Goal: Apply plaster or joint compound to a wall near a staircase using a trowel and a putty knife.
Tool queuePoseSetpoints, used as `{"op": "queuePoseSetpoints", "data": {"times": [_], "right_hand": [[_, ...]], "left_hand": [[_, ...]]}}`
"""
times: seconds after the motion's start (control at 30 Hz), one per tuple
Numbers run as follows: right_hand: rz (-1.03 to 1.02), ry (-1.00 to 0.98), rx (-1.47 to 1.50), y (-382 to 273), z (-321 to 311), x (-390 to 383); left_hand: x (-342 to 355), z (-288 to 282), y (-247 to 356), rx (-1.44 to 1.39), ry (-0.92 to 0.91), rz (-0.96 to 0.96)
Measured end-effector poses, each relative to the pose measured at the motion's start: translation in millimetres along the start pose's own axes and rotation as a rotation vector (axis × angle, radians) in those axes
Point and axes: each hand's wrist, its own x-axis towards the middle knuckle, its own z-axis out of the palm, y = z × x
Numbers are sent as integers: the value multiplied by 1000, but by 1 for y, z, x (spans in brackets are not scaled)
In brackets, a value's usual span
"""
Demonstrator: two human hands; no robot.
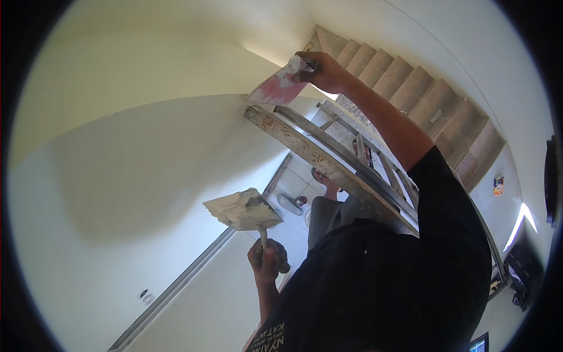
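1. Far left, a pale wall [135, 76] curves across the scene, a broad soft shadow lying on it.
2. Low on the near left is a small wall fitting [146, 297], too blurred to make out; to its right a grey strip [176, 287] runs slantwise from near to far.
3. Left of the middle, a flat board [234, 209] is held up, its cream-coloured face uneven and marked with a darker grey patch.
4. Just nearer, the left hand [268, 258] is closed in a fist around the board's short handle [263, 237].
5. Farther off, a broad flat blade [278, 88], pink and smeared with white, is held tilted beside the wall; whether its edge touches the wall cannot be told.
6. On the floor between board and ladder lies a grey shoe [289, 204].
7. At the blade's right end, the right hand [318, 70] grips it, fingers bent over the whitened upper part.
8. Under that arm, a paint-spattered ladder [316, 161] slants from the far middle toward the near right, its far end just below the blade.
9. Far right, beige stairs [404, 88] run down along the wall.
10. At the right, a small orange packet [498, 185] shows, with a black bag-like object [524, 263] nearer.
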Motion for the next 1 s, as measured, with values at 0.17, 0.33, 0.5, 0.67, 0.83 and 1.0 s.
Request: {"op": "queuePoseSetpoints", "data": {"times": [0.17,0.33,0.5,0.67,0.83,1.0], "right_hand": [[-41,-67,11,19,3,17],[-64,-40,47,20,15,22],[-150,145,-62,18,27,15],[-87,424,-26,17,13,-15],[-169,455,165,-14,-18,-36],[-152,505,58,-93,-36,-64]], "left_hand": [[1,-1,2,21,40,-19],[-1,5,2,5,91,-53],[4,10,2,-27,87,-69],[4,10,-3,-45,77,-58],[2,5,-8,-89,89,-22],[6,-4,-23,-122,58,12]]}}
